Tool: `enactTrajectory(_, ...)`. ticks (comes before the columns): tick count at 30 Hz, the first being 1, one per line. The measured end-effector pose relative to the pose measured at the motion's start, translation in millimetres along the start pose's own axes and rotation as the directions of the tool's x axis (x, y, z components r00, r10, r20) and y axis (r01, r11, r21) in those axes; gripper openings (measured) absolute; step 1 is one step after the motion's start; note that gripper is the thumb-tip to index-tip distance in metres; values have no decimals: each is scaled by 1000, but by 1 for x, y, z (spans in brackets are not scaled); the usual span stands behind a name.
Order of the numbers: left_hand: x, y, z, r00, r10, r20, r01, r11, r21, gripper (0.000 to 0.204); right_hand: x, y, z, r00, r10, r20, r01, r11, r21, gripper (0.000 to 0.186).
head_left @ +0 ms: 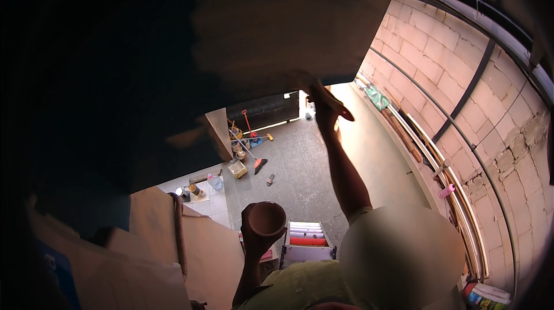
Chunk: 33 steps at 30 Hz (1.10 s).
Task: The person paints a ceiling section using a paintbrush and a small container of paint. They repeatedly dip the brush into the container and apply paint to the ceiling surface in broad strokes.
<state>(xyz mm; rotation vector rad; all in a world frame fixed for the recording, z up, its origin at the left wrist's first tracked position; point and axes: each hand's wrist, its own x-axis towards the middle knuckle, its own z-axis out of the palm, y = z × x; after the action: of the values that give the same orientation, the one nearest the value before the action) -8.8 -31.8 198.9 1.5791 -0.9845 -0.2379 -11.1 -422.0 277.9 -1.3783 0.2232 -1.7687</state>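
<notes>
My left hand [251,238] is wrapped round a brown, round-mouthed cup [267,218], held low in front of my body with its opening upward. My right arm reaches up, and my right hand [325,107] is closed on a paintbrush [344,113]. The handle's end juts out to the right of the hand. The brush head is in shadow at the lower edge of a dark overhead panel [346,50]. A brownish patch of streaky paint [277,27] covers part of that panel.
Below me stands a ladder [306,242] with pale and red steps. On the floor are a broom [260,164], a yellowish container [237,168], a sandal [270,180], cans [182,193] and a clear bottle [215,181]. Long poles [456,212] lie along the block wall [461,79].
</notes>
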Motion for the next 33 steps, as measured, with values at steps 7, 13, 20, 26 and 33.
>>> enactTrajectory(7,3,9,6,999,34,21,-33,999,-32,86,42,-32,-123,954,-211,-214,92,883,-460,31)
enactTrajectory(13,-12,8,-5,1000,-4,3,4,1000,23,84,-66,-30,52,996,72,45,-75,995,63,21)
enactTrajectory(20,-18,2,-20,999,-23,24,24,999,-34,91,-76,8,87,985,-75,158,76,997,0,29)
enactTrajectory(26,-9,8,-24,1000,25,-6,-25,998,-55,88,37,-1,-147,942,-65,-328,-77,914,-399,36)
enactTrajectory(33,-8,7,-15,999,46,12,-45,997,-56,91,7,41,-92,974,-212,-80,140,840,-524,30)
